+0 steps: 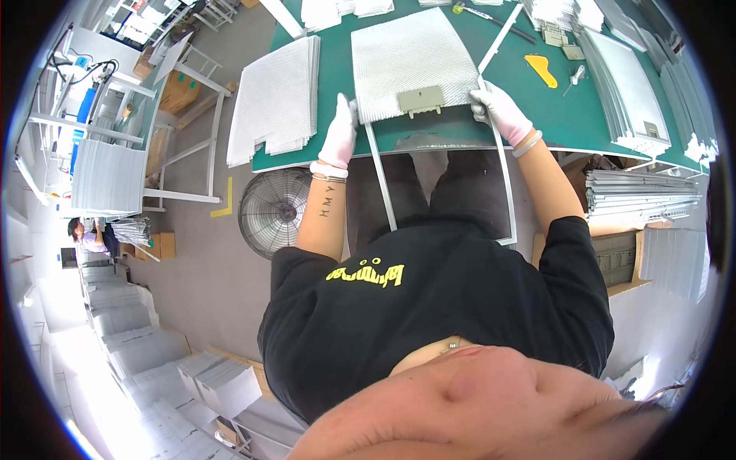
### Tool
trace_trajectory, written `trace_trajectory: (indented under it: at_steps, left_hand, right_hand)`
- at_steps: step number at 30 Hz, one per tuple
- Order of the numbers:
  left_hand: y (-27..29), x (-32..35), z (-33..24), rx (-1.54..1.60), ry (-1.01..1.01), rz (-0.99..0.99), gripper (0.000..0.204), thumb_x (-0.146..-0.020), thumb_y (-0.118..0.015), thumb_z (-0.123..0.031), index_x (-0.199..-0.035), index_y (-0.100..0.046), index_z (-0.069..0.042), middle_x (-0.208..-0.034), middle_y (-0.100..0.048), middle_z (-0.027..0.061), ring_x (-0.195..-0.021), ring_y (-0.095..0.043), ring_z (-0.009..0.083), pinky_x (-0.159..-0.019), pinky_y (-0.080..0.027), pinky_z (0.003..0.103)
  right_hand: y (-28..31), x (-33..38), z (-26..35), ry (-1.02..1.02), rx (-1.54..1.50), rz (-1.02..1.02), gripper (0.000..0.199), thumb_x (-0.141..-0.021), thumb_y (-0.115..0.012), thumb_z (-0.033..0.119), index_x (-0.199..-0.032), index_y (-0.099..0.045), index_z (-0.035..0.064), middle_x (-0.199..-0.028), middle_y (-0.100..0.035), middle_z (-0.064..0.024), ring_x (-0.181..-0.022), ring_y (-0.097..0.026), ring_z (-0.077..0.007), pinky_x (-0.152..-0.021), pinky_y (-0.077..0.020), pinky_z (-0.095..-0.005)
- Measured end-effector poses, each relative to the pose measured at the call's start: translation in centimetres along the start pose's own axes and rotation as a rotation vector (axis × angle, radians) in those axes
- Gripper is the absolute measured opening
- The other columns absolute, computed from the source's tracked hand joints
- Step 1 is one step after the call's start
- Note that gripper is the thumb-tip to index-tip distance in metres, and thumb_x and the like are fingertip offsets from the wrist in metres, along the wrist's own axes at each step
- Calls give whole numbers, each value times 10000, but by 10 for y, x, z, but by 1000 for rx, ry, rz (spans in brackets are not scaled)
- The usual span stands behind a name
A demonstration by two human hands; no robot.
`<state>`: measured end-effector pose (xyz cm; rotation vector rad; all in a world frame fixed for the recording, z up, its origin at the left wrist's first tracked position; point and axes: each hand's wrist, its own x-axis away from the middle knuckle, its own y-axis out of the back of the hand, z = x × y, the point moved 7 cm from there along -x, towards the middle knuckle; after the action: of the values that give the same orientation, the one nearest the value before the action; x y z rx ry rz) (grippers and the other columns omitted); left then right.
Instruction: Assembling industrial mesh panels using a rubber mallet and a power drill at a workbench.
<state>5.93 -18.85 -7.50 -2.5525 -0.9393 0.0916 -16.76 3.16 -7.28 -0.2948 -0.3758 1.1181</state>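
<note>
Mesh filter panel (pixel 410 61) flat on green worktop (pixel 567 115), near edge. Left hand (pixel 340 134) gripping its left corner, right hand (pixel 498 111) closed on thin metal frame strip (pixel 502 176) at the right edge. Probably light, springy, sharp-edged; best held by edges, not the grey latch (pixel 420 100).

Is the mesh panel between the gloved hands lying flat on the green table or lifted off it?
Flat. The mesh panel lies spread on the green table; the left hand and right hand grip its near corners by the thin metal frame.
</note>
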Motion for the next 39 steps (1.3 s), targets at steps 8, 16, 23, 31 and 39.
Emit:
trace_trajectory:
  at_steps: [8, 16, 23, 31, 39]
  left_hand:
    - [-39, 12, -23, 9, -80, 262, 550, -927, -650, 1, -1418, -417, 85, -1236, -640, 153, -1071, -668, 198, -932, -566, 328]
    - [-82, 80, -90, -768, -785, -36, 731, -942, -611, -7, -1549, -212, 72, -1451, -486, 172, -1300, -504, 225, -1100, -394, 325]
    - [-24, 133, -92, 26, -429, -13, 397, -1045, -517, -197, -1348, -498, 58, -1338, -565, 162, -1207, -563, 255, -1036, -448, 372]
    - [-63, 81, -209, -340, -743, -49, 176, -981, -605, -122, -1078, -638, 21, -970, -639, 29, -892, -565, 87, -801, -472, 255]
    - [-89, 29, -210, -427, -877, -51, 163, -839, -750, 43, -977, -672, 3, -835, -645, 0, -746, -564, 69, -678, -480, 232]
  right_hand:
    - [2, 38, 28, 221, 40, -105, 252, -969, -603, 187, -1173, -556, 48, -915, -585, -25, -792, -569, -137, -749, -491, -297]
    - [-23, 74, 62, 370, 177, -174, 264, -977, -567, 151, -1200, -552, 9, -954, -563, -25, -842, -547, -132, -831, -489, -304]
    - [-105, 109, 108, 582, 409, -75, 262, -910, -647, 84, -1152, -601, -4, -982, -596, 8, -907, -521, -78, -834, -445, -262]
    - [-122, 61, 192, 878, 453, -258, 294, -893, -752, 58, -766, -490, 97, -654, -417, 93, -606, -363, -3, -525, -319, -198]
    - [-107, 60, 193, 1012, 555, -575, 248, -909, -724, 63, -781, -511, 52, -620, -373, 85, -570, -315, -16, -500, -288, -205]
